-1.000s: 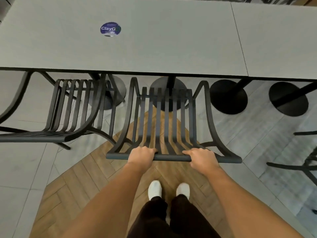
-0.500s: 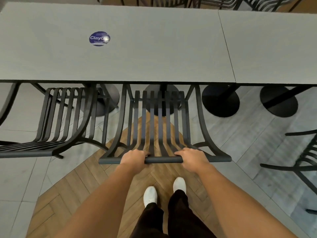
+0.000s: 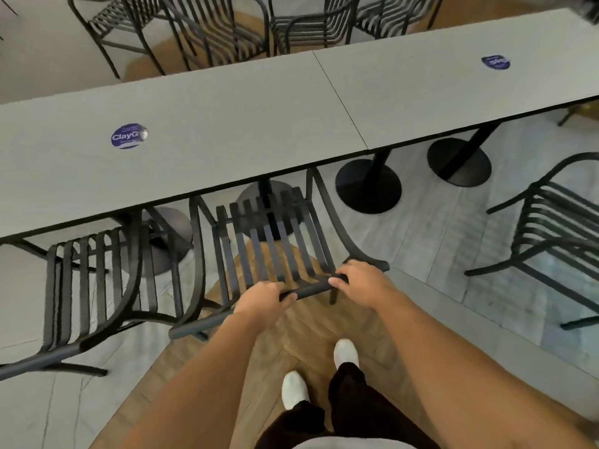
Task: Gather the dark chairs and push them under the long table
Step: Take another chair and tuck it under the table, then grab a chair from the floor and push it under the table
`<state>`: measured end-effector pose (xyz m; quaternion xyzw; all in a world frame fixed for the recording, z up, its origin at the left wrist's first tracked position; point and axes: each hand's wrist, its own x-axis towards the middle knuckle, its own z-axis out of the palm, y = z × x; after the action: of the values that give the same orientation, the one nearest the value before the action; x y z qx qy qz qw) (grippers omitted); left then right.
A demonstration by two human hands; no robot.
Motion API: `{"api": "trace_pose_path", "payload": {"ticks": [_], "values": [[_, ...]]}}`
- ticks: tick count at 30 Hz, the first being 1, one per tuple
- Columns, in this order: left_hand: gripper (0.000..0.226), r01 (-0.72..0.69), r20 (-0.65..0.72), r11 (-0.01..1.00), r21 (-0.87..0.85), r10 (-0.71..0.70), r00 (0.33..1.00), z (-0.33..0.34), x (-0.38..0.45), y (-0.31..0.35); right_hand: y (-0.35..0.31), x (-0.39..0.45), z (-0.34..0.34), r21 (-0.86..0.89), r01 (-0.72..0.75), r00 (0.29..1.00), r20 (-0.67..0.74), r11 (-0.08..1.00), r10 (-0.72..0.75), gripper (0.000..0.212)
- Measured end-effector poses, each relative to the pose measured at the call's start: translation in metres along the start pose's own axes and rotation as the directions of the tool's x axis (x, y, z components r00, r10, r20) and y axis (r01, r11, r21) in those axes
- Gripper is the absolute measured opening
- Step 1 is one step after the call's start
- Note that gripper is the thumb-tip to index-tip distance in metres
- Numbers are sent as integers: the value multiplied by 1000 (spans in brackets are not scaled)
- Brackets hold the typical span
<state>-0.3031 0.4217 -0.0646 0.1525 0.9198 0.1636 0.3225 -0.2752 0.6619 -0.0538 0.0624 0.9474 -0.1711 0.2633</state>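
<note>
A dark slatted chair (image 3: pixel 272 241) stands right in front of me, its seat partly under the long grey table (image 3: pixel 227 131). My left hand (image 3: pixel 264 303) and my right hand (image 3: pixel 359 283) both grip the top rail of its backrest. A second dark chair (image 3: pixel 94 286) stands to its left, also tucked partly under the table edge. A third dark chair (image 3: pixel 551 228) stands apart on the floor at the right, away from the table.
Round black table bases (image 3: pixel 368 186) stand on the floor under the table. Several more dark chairs (image 3: pixel 220 30) line the far side. Blue round stickers (image 3: pixel 129 136) lie on the tabletop. My white shoes (image 3: pixel 293 388) stand on wooden flooring.
The chair in my hands has slid further under the table. My view has swung to the right and tilted, bringing the right chair and the far chairs into sight.
</note>
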Motion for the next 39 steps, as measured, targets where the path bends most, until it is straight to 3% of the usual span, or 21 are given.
{"api": "trace_pose_path", "payload": {"ticks": [6,14,26,39], "values": [[30,-167,-27,976,137,172,985,-11,14,81,49,-35,-19,92,-111,982,-144,990,123,38],[38,-378,98,895,238,365,926,11,49,233,196,-103,-35,244,-317,929,-114,917,352,35],[41,-562,261,767,309,500,826,115,109,493,443,-217,6,353,-607,777,73,712,626,30],[37,-707,498,636,310,525,690,209,166,662,629,-265,-77,520,-668,614,-18,532,789,39]]}}
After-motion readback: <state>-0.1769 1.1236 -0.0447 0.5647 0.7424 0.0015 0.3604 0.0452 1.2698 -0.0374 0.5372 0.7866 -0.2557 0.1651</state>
